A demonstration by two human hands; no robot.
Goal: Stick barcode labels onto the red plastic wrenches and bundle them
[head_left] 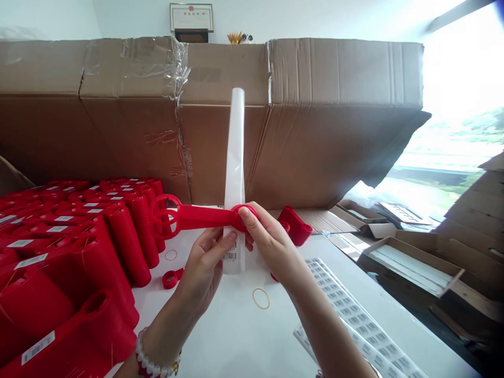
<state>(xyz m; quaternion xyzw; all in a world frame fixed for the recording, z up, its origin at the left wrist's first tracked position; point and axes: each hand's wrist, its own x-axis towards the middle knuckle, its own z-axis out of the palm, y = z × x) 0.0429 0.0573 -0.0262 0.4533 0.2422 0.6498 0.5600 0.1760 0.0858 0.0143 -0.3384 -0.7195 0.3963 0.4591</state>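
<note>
The red strip could, it is judged, be tipped or twisted if the pinch were loosened, since its left end is left unsupported. The white piece could be creased by too tight a grip. The strip is held crosswise just above the left hand, its right end pinched by the right hand; the white piece is gripped low by the left. Whether the strip is wrapped around it cannot be told.
</note>
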